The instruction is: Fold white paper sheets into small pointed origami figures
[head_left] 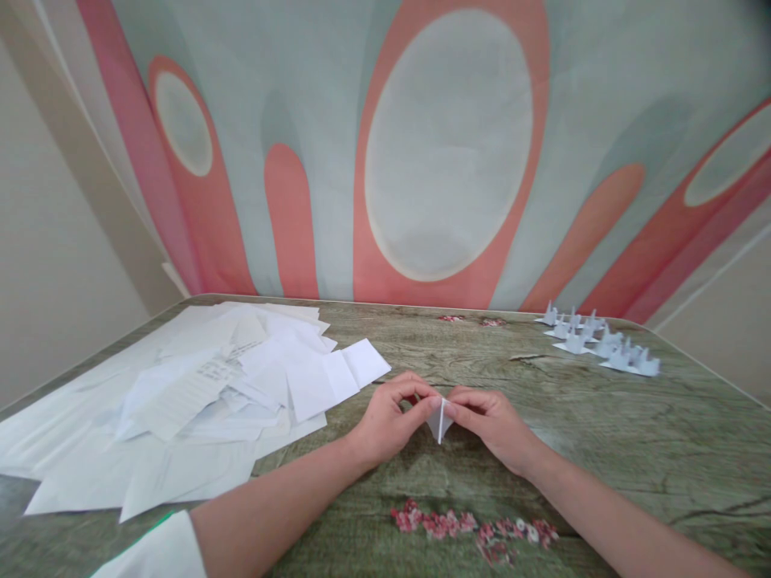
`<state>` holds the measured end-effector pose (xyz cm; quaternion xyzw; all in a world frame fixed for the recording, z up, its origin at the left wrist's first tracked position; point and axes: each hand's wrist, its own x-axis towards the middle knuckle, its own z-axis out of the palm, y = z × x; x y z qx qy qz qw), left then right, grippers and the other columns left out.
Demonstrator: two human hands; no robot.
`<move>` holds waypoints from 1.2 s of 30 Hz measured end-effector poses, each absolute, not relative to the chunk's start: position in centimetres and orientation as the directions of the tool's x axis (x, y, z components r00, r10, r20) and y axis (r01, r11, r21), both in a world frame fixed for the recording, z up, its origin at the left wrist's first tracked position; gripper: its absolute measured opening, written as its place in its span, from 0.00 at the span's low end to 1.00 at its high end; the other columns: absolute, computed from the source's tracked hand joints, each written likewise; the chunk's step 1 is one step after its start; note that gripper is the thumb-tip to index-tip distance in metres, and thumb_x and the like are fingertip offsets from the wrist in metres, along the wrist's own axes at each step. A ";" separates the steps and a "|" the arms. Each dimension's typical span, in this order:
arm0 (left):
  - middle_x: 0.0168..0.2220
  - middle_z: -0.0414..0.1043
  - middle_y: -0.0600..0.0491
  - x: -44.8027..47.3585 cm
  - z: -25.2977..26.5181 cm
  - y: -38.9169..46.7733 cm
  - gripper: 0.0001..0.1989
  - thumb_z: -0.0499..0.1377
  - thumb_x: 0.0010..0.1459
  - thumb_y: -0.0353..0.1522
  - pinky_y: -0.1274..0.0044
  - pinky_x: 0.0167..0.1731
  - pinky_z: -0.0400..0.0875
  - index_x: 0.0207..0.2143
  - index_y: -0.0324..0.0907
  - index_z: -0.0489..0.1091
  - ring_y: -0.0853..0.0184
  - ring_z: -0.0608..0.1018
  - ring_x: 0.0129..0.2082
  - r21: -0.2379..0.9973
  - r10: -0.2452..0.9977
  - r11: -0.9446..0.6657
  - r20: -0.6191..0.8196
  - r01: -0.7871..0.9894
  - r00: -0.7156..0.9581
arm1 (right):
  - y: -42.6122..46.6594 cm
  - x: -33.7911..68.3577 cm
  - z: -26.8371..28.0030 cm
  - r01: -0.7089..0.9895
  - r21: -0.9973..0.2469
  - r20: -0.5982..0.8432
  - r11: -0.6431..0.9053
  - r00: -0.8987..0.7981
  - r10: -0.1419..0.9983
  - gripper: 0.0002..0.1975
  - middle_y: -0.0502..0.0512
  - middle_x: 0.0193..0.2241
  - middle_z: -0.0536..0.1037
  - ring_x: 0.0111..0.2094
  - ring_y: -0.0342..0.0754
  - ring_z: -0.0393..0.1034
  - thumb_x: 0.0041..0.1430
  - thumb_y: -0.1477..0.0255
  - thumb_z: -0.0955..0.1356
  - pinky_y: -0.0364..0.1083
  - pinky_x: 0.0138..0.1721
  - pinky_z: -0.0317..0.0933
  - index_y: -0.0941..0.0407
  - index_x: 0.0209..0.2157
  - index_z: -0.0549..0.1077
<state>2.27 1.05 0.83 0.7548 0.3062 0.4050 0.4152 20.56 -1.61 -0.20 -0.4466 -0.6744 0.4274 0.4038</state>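
A small piece of folded white paper [441,425] is pinched between my two hands, just above the middle of the table. My left hand [394,413] grips its left side with thumb and forefinger. On the other side, the thumb and forefinger of my right hand [491,421] close on the paper. A folded point hangs downward between the thumbs, with a crease line along its middle. My fingers cover the upper part of the paper.
A wide heap of loose white sheets [181,449] covers the table's left side, some with printed text. Several small folded paper figures [602,341] stand in rows at the back right. The wood-patterned tabletop [602,449] bears printed pink flowers [446,522]. A patterned backdrop [331,241] hangs behind it.
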 end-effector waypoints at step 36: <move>0.29 0.67 0.54 3.2 -0.5 0.5 0.11 0.59 0.52 0.31 0.80 0.30 0.65 0.39 0.38 0.62 0.73 0.70 0.28 0.984 0.815 -0.171 0.166 -0.044 0.555 | -1.6 20.4 -0.7 0.072 -0.997 0.013 0.027 -0.189 0.982 0.13 0.47 0.20 0.69 0.23 0.40 0.58 0.50 0.62 0.69 0.41 0.26 0.52 0.58 0.23 0.74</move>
